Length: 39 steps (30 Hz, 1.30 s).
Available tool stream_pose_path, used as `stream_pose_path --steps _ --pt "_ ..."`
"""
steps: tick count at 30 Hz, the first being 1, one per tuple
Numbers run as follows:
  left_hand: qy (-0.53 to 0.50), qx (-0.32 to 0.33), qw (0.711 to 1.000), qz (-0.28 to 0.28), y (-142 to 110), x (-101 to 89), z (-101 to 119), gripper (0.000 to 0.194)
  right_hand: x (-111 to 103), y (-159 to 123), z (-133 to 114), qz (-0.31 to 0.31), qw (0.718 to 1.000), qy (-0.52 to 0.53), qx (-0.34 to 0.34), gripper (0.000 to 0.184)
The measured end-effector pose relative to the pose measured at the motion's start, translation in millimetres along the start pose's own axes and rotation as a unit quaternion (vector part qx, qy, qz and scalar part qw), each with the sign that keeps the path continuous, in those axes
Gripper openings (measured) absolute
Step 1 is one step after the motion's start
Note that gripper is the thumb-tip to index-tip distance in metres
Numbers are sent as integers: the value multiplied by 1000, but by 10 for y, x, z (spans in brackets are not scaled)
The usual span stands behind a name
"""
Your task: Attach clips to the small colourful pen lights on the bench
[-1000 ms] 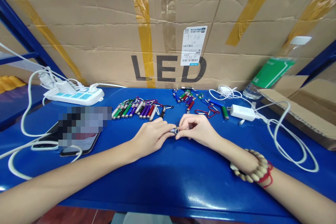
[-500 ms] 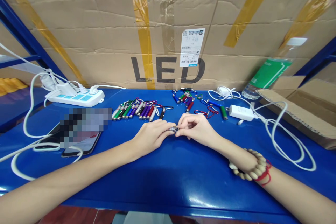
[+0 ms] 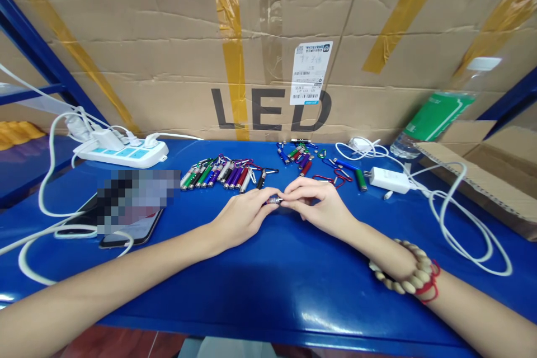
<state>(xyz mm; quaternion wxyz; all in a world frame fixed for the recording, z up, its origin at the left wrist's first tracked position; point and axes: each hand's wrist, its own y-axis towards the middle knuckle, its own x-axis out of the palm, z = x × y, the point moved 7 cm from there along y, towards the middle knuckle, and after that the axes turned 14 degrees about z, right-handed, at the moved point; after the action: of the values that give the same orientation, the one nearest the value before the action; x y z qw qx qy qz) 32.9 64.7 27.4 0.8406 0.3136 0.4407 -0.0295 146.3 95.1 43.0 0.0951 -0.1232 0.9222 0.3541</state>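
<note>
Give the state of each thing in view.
Small cylinder: held, partly covered
Left hand: pinching small cylinder
Right hand: fingertips at its end, grip unclear
Power strip: plugs inserted
White charger: prongs bare
Bottle: capped
LED carton: taped
Shallow box: open-topped
Front phone: lying flat
Keychain tubes: lying in a row

The black capital letters LED (image 3: pixel 266 111) are printed on the large brown cardboard box (image 3: pixel 176 67) at the far side. On the white rectangular paper label (image 3: pixel 311 72) stuck partly over the D, 2 barcodes are seen; its small print cannot be read surely. White lettering on the green label (image 3: pixel 440 116) at far right is illegible.
</note>
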Motion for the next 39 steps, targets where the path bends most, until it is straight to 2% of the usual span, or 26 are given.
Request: stream_pose_path --steps 4,6,9,13,22,33,39 --pt "-11 -29 999 14 2 -36 -12 25 -21 7 -32 15 999 -30 -16 12" --pt "-8 -29 999 29 2 -58 -13 26 -41 7 -15 26 999 -46 -1 13" --pt "0 -13 999 38 -2 -64 -5 27 -65 4 3 38 998 -50 19 13" --pt "10 15 999 45 -5 -53 1 26 -68 9 -40 37 998 -46 -5 11" --pt "32 21 998 54 -17 -50 -25 27 -10 -1 -32 -1 999 36 -14 7" --pt "19 10 1000 -2 -4 17 -16 22 -27 -5 23 -7 999 37 3 6" --pt "17 64 997 -31 -25 43 67 22 4 6 -65 -20 999 16 -24 6"
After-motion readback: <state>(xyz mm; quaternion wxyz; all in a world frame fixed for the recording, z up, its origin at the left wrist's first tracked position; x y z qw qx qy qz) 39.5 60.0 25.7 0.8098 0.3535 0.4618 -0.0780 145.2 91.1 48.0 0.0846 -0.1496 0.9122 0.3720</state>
